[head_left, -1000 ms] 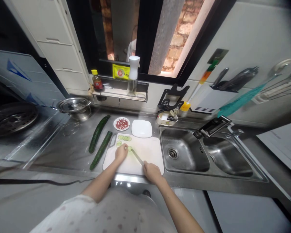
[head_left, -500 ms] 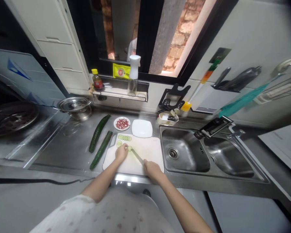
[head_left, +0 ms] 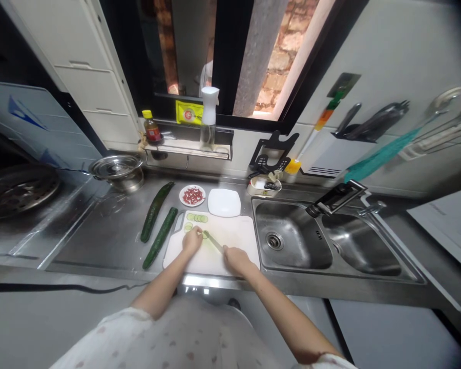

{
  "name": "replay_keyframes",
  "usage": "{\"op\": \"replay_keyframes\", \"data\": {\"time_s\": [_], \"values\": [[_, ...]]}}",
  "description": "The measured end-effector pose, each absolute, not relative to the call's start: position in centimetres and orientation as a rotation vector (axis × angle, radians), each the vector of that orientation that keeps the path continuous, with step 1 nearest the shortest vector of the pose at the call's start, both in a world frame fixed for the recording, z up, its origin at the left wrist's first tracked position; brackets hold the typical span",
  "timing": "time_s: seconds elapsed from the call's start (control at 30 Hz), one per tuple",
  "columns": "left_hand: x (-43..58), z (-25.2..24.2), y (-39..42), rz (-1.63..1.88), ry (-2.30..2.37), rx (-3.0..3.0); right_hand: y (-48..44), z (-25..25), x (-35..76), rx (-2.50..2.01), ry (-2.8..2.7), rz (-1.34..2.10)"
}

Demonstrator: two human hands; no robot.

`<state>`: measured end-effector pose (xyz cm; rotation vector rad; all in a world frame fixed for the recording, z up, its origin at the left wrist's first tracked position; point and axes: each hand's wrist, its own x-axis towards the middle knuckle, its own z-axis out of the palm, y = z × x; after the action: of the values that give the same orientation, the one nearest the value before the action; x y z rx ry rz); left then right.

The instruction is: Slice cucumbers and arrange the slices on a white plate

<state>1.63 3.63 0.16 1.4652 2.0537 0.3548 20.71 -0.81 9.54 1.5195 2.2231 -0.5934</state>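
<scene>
On the white cutting board (head_left: 234,238) my left hand (head_left: 192,240) curls over a short piece of cucumber, pinning it down. My right hand (head_left: 235,259) grips the handle of a knife (head_left: 214,242), whose blade angles up-left to the cucumber piece beside my left fingers. Several thin cucumber slices (head_left: 197,218) lie in a row at the board's far edge, and a few more sit just left of my left hand. Two whole cucumbers (head_left: 160,223) lie on the steel counter left of the board.
Behind the board stand a small dish of red bits (head_left: 192,195) and an empty white square plate (head_left: 224,202). A double sink (head_left: 322,246) with a faucet is on the right. A lidded steel pot (head_left: 117,170) sits at the back left, near the stove.
My right hand has slid a little left and forward, bringing the knife blade closer to my left fingers. My left hand stays put on the cucumber piece.
</scene>
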Motion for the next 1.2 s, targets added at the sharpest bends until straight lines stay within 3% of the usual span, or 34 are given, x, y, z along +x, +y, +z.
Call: {"op": "replay_keyframes", "data": {"time_s": [1.2], "values": [[1.7, 0.3, 3.4, 0.363, 2.049, 1.486, -0.5, 9.4, 20.3, 1.527, 2.239, -0.578]]}}
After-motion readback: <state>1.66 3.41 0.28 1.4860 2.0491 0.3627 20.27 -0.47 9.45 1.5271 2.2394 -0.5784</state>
